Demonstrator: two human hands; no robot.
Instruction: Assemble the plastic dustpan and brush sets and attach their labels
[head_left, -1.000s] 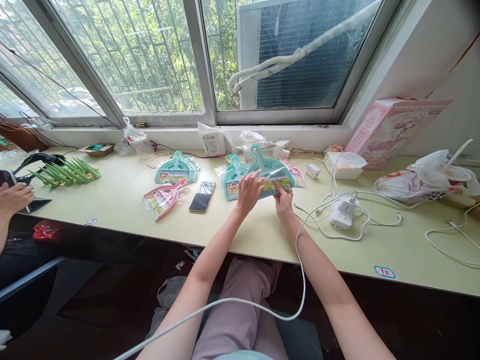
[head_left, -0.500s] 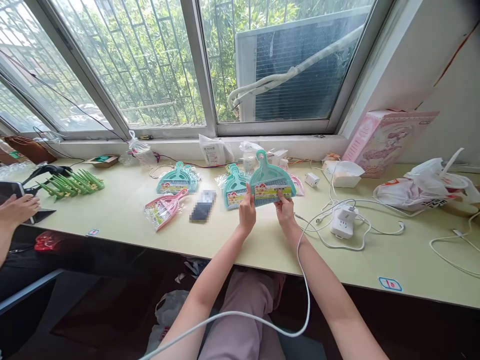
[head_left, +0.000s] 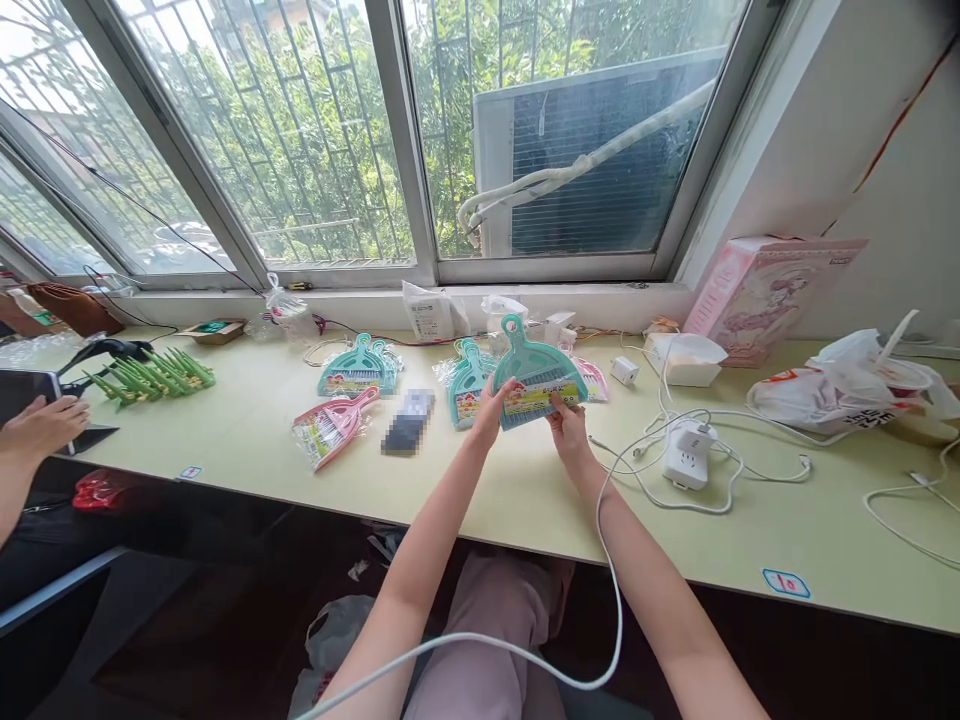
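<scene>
Between my two hands I hold a teal mini dustpan-and-brush set (head_left: pixel 534 368) above the table, its handle pointing up and a printed label across its front. My left hand (head_left: pixel 491 412) grips the lower left edge. On the lower right, my right hand (head_left: pixel 568 425) pinches it with the thumb on the label. Just behind and to the left lies another teal set (head_left: pixel 466 385) in clear wrap, partly covered by my left hand and the held one. A pink set (head_left: pixel 592 380) shows behind on the right. Further left are a teal set (head_left: pixel 361 366) and a wrapped pink set (head_left: pixel 334 428).
A blurred dark rectangular item (head_left: pixel 409 422) lies left of my hands. A power strip (head_left: pixel 685 455) with tangled white cables is on the right; one cable crosses my right forearm. Green stalks (head_left: pixel 154 378) and another person's hand (head_left: pixel 46 430) on a tablet are at far left.
The held dustpan set has tilted slightly, its handle leaning a little left. Both hands still grip it. The whole view has shifted slightly.
</scene>
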